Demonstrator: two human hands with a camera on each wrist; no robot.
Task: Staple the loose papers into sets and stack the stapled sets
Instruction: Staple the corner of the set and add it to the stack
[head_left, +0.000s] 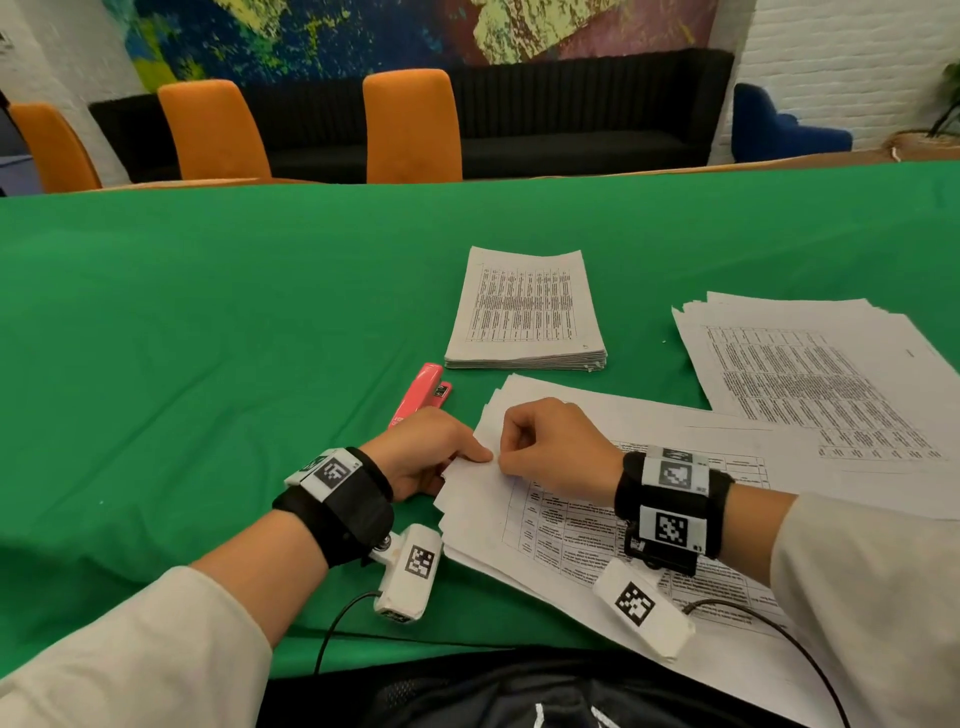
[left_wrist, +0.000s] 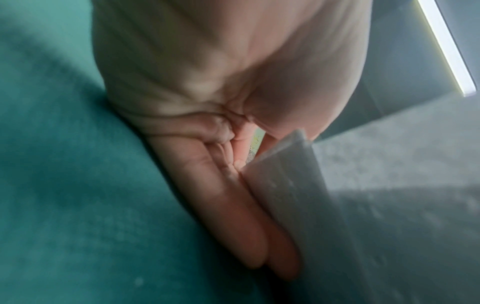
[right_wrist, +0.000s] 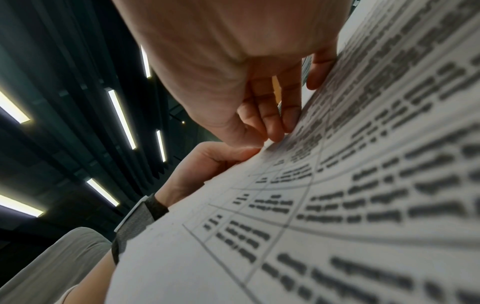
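Papers (head_left: 561, 540) lie loose on the near right of the green table (head_left: 208, 312), with both hands at their left corner: the left hand (head_left: 426, 452) holds it thumb over, fingers under, and the right hand (head_left: 556, 447) pinches the sheets. Just beyond the left hand lies the pink stapler (head_left: 421, 392), pointing away, nearer that hand. Farther off sits the stapled stack (head_left: 524, 312).

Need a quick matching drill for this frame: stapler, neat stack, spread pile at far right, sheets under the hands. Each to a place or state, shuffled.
1. stapler
2. neat stack
3. far-right pile
4. sheets at the hands

a. squared up, past the hands
b. fanned loosely, untouched
c. pink, lying on the green cloth, unheld
d. corner pinched by left hand and right hand

Pairs: 1-c, 2-a, 3-b, 4-d
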